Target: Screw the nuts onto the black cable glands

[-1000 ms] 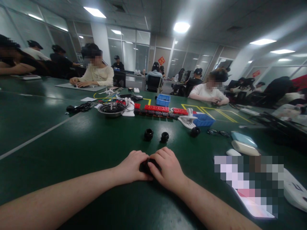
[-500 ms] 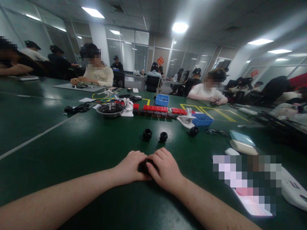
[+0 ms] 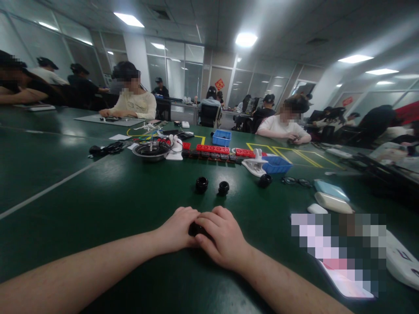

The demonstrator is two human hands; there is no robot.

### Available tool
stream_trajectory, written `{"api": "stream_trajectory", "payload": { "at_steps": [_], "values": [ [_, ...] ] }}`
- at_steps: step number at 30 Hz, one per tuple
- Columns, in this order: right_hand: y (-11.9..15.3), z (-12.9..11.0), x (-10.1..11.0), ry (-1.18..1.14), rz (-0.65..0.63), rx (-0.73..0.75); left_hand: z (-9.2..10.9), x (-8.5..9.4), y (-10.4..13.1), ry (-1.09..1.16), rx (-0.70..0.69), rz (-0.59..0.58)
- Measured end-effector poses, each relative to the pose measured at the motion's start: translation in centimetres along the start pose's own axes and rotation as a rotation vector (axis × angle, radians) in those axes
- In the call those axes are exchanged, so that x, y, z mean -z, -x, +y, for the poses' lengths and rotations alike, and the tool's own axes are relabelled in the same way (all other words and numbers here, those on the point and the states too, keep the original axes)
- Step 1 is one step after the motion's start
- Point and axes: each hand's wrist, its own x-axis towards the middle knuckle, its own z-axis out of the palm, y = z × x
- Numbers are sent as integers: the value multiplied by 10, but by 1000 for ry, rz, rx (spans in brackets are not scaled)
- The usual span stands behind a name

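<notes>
Both my hands meet low over the green table, wrapped round a black plastic fitting. My left hand has its fingers closed over the left side. My right hand curls over the fitting from the right, thumb in front. Most of the piece is hidden by my fingers, so its exact shape cannot be made out. Just beyond stand two black ring-shaped fittings, one at left and a smaller one beside it. A third black fitting stands farther right.
A row of red blocks lies across the table between white clamps. Left of it is a round metal dish; blue bins stand behind. Glasses, cases and a phone lie right. People sit around.
My right hand's fingers have shifted slightly left and down over the black fitting. My left hand stays almost where it was.
</notes>
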Motion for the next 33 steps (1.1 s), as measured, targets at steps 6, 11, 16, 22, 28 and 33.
{"api": "stream_trajectory", "payload": {
  "at_steps": [6,11,16,22,28,33],
  "values": [
    [0,-5,0,-28,-22,127,1,0,-1,-24,-14,-16],
    [1,-6,1,-16,-24,175,3,2,0,-31,-5,-11],
    [2,-5,1,35,9,200,7,6,-1,-21,42,-37],
    [3,-2,2,90,48,191,5,4,-2,-3,28,-15],
    [2,6,3,99,91,131,3,5,-2,6,21,-18],
    [2,15,2,99,94,77,2,5,-2,22,25,-20]
  ]
}}
